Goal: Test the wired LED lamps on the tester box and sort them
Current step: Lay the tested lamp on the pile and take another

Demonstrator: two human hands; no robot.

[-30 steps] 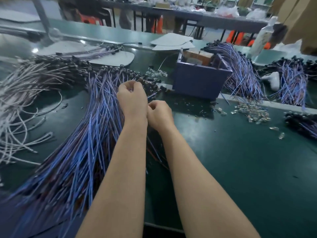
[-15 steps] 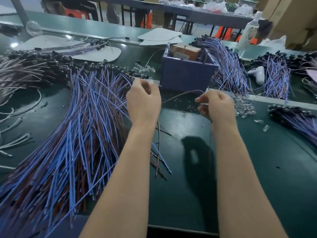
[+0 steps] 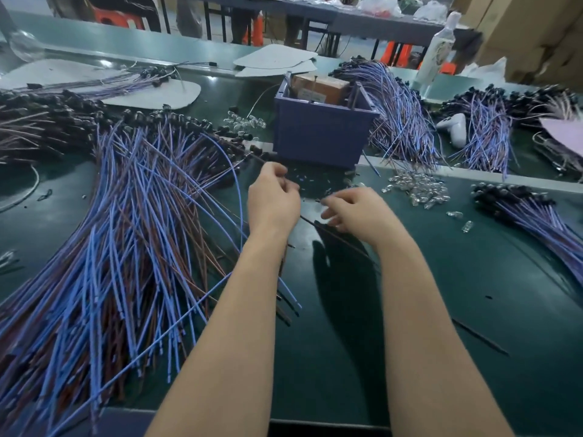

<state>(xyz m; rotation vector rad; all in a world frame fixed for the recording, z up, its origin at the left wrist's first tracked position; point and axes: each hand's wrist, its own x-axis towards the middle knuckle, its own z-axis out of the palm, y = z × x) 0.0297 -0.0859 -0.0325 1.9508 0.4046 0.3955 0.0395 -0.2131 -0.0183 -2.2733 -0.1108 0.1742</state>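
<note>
right hand (image 3: 356, 212) now nearer left hand (image 3: 273, 200), both pinching lamp wire (image 3: 309, 221)

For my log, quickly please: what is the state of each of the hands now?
Left hand: closed, pinching a thin wire.
Right hand: fingers curled; whether they hold anything cannot be told.

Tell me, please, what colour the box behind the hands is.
The box is blue-violet, best seen in the head view.

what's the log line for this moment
left hand: pinches wired lamp | right hand: pinches its wire end | tester box: untouched, behind hands | lamp pile: at left
</note>
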